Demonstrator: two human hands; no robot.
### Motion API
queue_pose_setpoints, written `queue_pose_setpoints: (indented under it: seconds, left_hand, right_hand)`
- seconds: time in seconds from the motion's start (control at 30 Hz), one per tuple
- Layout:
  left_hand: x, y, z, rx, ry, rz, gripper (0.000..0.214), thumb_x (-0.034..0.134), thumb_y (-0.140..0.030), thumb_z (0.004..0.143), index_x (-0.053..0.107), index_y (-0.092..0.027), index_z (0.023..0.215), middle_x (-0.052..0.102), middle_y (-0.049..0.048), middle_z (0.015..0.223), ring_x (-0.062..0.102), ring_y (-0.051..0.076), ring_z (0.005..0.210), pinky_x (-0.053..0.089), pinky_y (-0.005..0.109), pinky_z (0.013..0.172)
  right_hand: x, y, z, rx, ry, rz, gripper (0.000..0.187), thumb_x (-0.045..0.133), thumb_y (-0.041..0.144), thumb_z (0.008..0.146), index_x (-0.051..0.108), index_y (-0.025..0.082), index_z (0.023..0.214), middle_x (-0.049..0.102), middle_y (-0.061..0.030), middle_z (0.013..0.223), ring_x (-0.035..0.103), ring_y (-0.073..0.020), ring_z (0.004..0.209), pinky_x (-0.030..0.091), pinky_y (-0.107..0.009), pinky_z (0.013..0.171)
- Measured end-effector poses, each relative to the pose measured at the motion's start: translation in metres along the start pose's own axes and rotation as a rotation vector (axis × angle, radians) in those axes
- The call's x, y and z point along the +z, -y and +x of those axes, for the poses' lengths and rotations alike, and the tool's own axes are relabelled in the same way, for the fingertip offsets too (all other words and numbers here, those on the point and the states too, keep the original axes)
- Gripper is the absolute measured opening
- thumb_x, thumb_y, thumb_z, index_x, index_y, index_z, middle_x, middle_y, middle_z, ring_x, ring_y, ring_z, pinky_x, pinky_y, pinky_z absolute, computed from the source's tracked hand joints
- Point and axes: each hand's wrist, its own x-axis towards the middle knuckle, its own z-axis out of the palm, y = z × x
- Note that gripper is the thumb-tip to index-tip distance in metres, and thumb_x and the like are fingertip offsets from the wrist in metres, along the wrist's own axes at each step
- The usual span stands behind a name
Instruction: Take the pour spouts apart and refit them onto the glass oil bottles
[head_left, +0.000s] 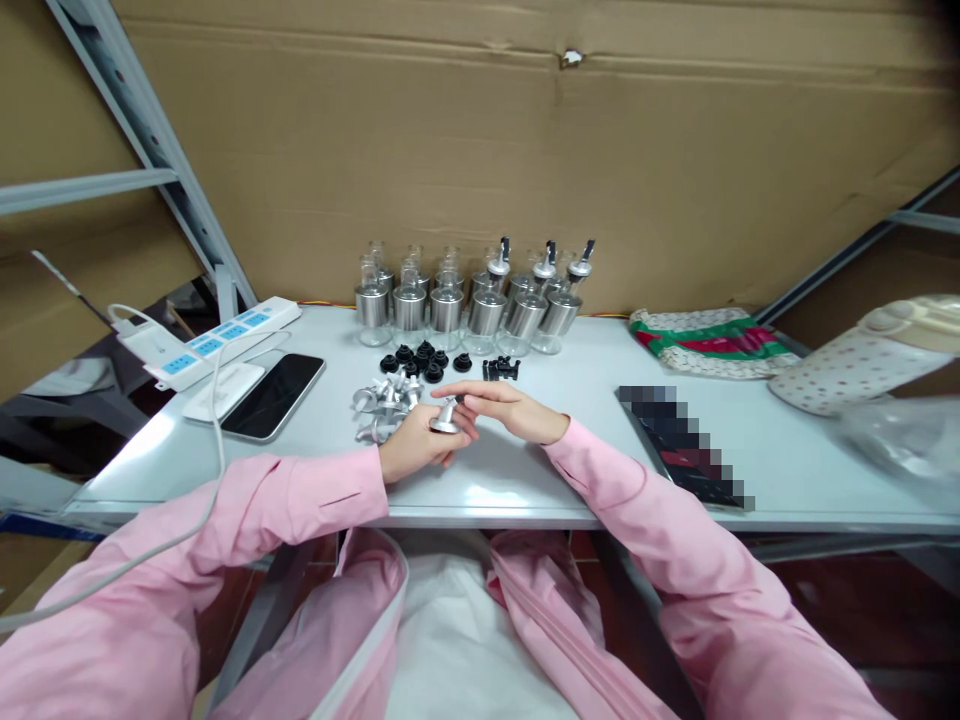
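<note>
My left hand (414,443) is closed around a silver pourer spout (445,421) with a flared base. The fingers of my right hand (521,412) meet at the spout's tip and pinch a small black cap (460,399) there. Beside my left hand lies a pile of loose silver pourer spouts (380,403). Behind it sit several black stoppers (424,357), and a cluster of small black caps (501,369) lies to their right. Glass bottles with steel sleeves (447,309) stand in rows at the back; three on the right carry fitted pourers (545,268).
At the left are a power strip (232,335), a smartphone (276,397) and a white cable (219,420). To the right lie a dark flat packet (675,440), a folded patterned cloth (712,342), a dotted jug (847,360) and a clear plastic bag (900,435). Cardboard (480,150) backs the table.
</note>
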Motion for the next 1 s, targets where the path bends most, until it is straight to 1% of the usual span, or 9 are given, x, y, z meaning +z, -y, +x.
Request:
queue_pose_setpoints:
  seconds: [0.07,0.17,0.27,0.37,0.5,0.7,0.83,0.9,1.0]
  left_hand:
    - [0.0,0.0,0.0,0.002,0.004,0.002,0.013,0.063,-0.022,0.062,0.061,-0.011,0.069,0.045,-0.007,0.042,0.042,0.006,0.034,0.03,0.02,0.037]
    - [-0.001,0.001,-0.001,-0.013,0.027,-0.001,0.012,0.063,-0.022,0.061,0.063,-0.011,0.067,0.038,-0.009,0.036,0.038,0.006,0.032,0.031,0.021,0.039]
    - [-0.002,-0.001,-0.002,-0.036,0.053,-0.001,0.012,0.063,-0.021,0.059,0.064,-0.011,0.065,0.039,-0.0081,0.034,0.038,0.006,0.032,0.028,0.02,0.038]
    - [-0.002,-0.004,-0.003,-0.059,0.064,0.004,0.012,0.063,-0.021,0.057,0.065,-0.011,0.065,0.044,-0.0058,0.035,0.037,0.005,0.032,0.022,0.018,0.036]
    - [-0.002,-0.005,-0.003,-0.084,0.067,0.0,0.014,0.062,-0.02,0.055,0.065,-0.011,0.065,0.048,-0.0042,0.037,0.036,0.005,0.032,0.019,0.018,0.035]
    - [-0.003,-0.004,-0.003,-0.064,0.07,-0.004,0.012,0.062,-0.019,0.056,0.064,-0.011,0.065,0.042,-0.0065,0.035,0.036,0.005,0.032,0.024,0.019,0.037]
    - [-0.004,-0.005,-0.003,-0.022,0.097,-0.045,0.019,0.064,-0.026,0.06,0.061,-0.011,0.073,0.049,-0.0056,0.041,0.033,0.003,0.03,0.023,0.019,0.037]
    - [-0.005,-0.005,-0.002,0.026,0.095,-0.096,0.022,0.065,-0.029,0.063,0.057,-0.012,0.076,0.049,-0.007,0.042,0.032,0.002,0.029,0.026,0.019,0.038]
    - [-0.005,-0.004,-0.001,0.06,0.108,-0.124,0.025,0.067,-0.032,0.066,0.05,-0.014,0.072,0.047,-0.0083,0.044,0.035,0.003,0.03,0.032,0.02,0.04]
  right_hand:
    - [0.0,-0.001,0.001,0.024,0.025,0.093,0.043,0.051,0.05,0.085,0.062,0.015,0.108,0.058,-0.0003,0.074,0.051,-0.0097,0.064,0.043,-0.027,0.068]
    - [0.0,-0.004,0.002,0.04,0.025,0.203,0.04,0.058,0.049,0.08,0.064,0.014,0.098,0.055,0.0003,0.072,0.049,-0.0098,0.065,0.042,-0.025,0.065]
    - [-0.001,-0.007,0.002,0.042,0.041,0.26,0.039,0.063,0.048,0.077,0.062,0.014,0.096,0.055,0.0,0.075,0.047,-0.0097,0.066,0.041,-0.024,0.064]
    - [-0.001,-0.008,0.002,0.02,0.058,0.274,0.038,0.063,0.047,0.078,0.06,0.014,0.096,0.055,-0.0004,0.076,0.048,-0.0098,0.066,0.04,-0.025,0.065]
    - [0.0,-0.007,0.001,-0.007,0.064,0.26,0.039,0.061,0.048,0.079,0.058,0.014,0.096,0.056,-0.0013,0.08,0.049,-0.0097,0.067,0.041,-0.025,0.067]
    - [0.001,-0.004,0.0,-0.042,0.085,0.206,0.038,0.057,0.049,0.081,0.056,0.014,0.096,0.057,-0.0011,0.08,0.052,-0.0093,0.067,0.044,-0.026,0.07]
    - [0.001,0.0,0.0,-0.072,0.025,0.234,0.037,0.06,0.048,0.08,0.057,0.014,0.095,0.057,-0.0002,0.075,0.052,-0.009,0.063,0.044,-0.026,0.067]
    - [0.0,0.002,0.0,-0.081,-0.034,0.274,0.036,0.062,0.046,0.079,0.059,0.014,0.095,0.058,-0.0007,0.076,0.054,-0.0098,0.064,0.044,-0.026,0.067]
    - [-0.001,0.004,-0.001,-0.081,-0.093,0.275,0.033,0.066,0.043,0.076,0.061,0.014,0.092,0.06,-0.0018,0.079,0.056,-0.0107,0.068,0.046,-0.027,0.069]
